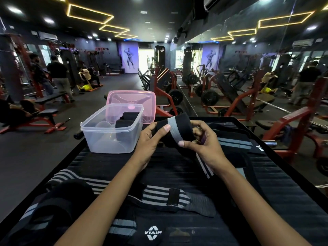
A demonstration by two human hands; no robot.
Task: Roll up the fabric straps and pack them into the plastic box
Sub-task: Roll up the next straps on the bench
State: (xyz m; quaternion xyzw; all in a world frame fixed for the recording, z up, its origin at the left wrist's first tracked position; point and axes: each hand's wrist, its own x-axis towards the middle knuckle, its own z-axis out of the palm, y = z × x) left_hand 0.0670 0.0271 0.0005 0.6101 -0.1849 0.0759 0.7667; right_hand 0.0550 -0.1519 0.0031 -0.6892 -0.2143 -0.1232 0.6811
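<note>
Two hands: both work one black strap with a grey stripe (174, 129), held up at the centre of the frame, above the table.
Left hand (150, 139): grips the left side of the strap, thumb laid flat across the top near the grey stripe, fingers curled underneath.
Right hand (204, 141): holds the right side, thumb pressed on the lower front edge of the strap, fingers bent round behind it.
Strap in hand: partly wound into a thick bundle between the two hands; its loose tail (204, 166) hangs down toward the lower right, white stripes showing, and reaches the table.
Plastic box (99, 137): clear, lid off, standing on the far left corner of the table, left of the hands and just beside the left hand.
Inside the box: rolled black straps (125, 122) sit against the far right wall; how many, I cannot tell.
Pink lid (132, 98): translucent, propped upright just behind the box.
Table (266, 183): black, ribbed surface, filling the lower half of the frame.
Loose straps: one striped black-and-grey strap (156, 194) lies unrolled across the lower centre, under the forearms; another with grey stripes (236, 141) lies at the right, beyond the right hand; a black piece with a white logo (153, 233) rests at the bottom edge.
Background: gym machines (163, 86), benches and a mirrored wall (266, 68) in the upper half; several people stand or sit at the upper left.
</note>
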